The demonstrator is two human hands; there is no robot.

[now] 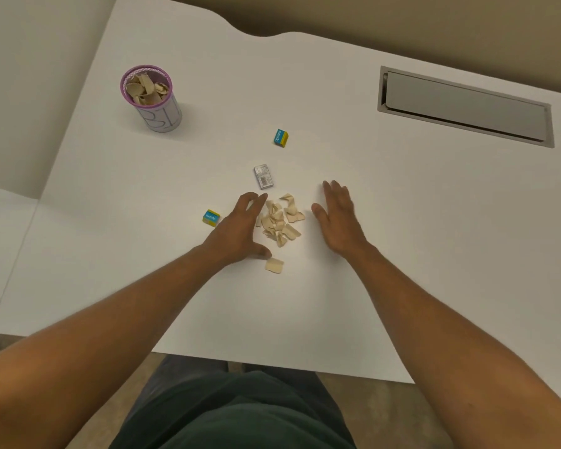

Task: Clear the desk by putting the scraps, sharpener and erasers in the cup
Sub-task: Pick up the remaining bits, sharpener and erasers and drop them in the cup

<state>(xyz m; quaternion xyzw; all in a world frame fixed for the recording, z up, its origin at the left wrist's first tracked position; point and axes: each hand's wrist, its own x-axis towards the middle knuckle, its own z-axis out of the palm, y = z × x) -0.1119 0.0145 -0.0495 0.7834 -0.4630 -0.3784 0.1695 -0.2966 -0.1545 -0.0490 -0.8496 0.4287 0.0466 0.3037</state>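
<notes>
A pile of beige paper scraps [280, 220] lies in the middle of the white desk [337, 286]. My left hand [240, 228] rests open on its left side, fingers touching the scraps. My right hand [339, 217] is open, edge-on just right of the pile. One loose scrap [274, 265] lies near my left thumb. A grey sharpener [263, 176] sits just beyond the pile. One blue-yellow eraser [280, 138] lies farther back, another eraser [211, 218] left of my left hand. The purple-rimmed cup [151, 98], holding scraps, stands at the back left.
A grey recessed cable hatch [465, 106] is set into the desk at the back right. The desk's front edge runs close to my lap, and its left edge drops off beside a lower white surface [4, 215].
</notes>
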